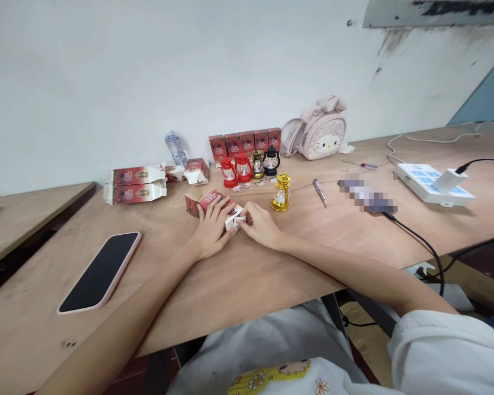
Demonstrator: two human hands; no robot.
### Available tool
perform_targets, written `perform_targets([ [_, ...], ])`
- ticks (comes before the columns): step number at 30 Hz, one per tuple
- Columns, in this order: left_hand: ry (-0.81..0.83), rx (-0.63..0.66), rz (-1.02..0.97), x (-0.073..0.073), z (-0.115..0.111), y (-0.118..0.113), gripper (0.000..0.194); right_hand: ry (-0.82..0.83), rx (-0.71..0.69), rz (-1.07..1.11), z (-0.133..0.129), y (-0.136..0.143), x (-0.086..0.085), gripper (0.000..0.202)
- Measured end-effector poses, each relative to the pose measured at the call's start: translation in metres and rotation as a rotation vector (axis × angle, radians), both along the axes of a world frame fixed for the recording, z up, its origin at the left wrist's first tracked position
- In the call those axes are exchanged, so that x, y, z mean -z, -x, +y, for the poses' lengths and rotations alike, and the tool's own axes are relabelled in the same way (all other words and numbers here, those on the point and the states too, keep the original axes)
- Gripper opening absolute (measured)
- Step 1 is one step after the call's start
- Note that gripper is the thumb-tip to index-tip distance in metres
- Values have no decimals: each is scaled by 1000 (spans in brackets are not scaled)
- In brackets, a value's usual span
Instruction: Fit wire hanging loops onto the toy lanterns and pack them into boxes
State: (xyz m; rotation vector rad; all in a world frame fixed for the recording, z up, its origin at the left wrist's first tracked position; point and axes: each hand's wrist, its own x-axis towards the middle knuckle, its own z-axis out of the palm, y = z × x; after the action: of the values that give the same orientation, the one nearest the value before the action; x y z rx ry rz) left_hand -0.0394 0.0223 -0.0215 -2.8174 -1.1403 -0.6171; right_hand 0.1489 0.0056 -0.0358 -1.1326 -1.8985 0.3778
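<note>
A small red printed cardboard box [213,198] lies on its side on the wooden table, one end flap standing out at its left. My left hand [212,229] lies over the box, its fingers wrapped across the top. At the white right end of the box, my right hand [260,224] pinches a white flap [239,219] between thumb and fingers. Just right of that hand stands a gold mini lantern [280,193]. Behind it are two red lanterns, one of them nearest the middle [243,168], a bronze lantern [258,164] and a black lantern [271,162].
Several closed red boxes [247,144] line the wall. Opened boxes [135,185] and a clear bottle [175,147] sit back left. A phone [101,272] lies front left. Rightward are a pink bag [323,134], a screwdriver [320,192], a pixelated device [367,196] and a power strip [432,184].
</note>
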Motion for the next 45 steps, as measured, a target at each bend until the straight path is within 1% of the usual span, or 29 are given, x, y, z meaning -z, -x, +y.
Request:
perform_targets([
  [3,6,2,-1,0,0,0,57,-8,9,-47,0,0,1,14],
  [10,14,-6,-8,-1,-2,-1,57,-60,-36,-152,4,-3,4,11],
  [14,9,-6,-11,-1,-1,-1,57,-89,-19,-220,4,-3,5,10],
  [17,2,-6,-6,0,-1,-1,57,-106,-3,-230,3,-2,6,9],
  [21,13,-7,2,-1,-1,-1,57,-107,-4,-190,4,-2,6,9],
  [26,21,-7,-9,-2,-1,-1,57,-80,-81,-124,7,-5,6,11],
  [30,24,9,-11,-3,-1,0,58,-15,-131,-36,11,-10,6,14],
  [33,20,24,-11,-3,0,2,58,19,-206,9,14,-14,6,21],
  [36,19,34,-10,-4,1,3,58,-5,-269,10,18,-19,7,26],
  [40,22,57,-17,-4,1,5,59,-26,-301,-21,21,-24,8,25],
  [45,10,67,-18,-4,1,6,60,-131,-356,-111,20,-29,5,12],
])
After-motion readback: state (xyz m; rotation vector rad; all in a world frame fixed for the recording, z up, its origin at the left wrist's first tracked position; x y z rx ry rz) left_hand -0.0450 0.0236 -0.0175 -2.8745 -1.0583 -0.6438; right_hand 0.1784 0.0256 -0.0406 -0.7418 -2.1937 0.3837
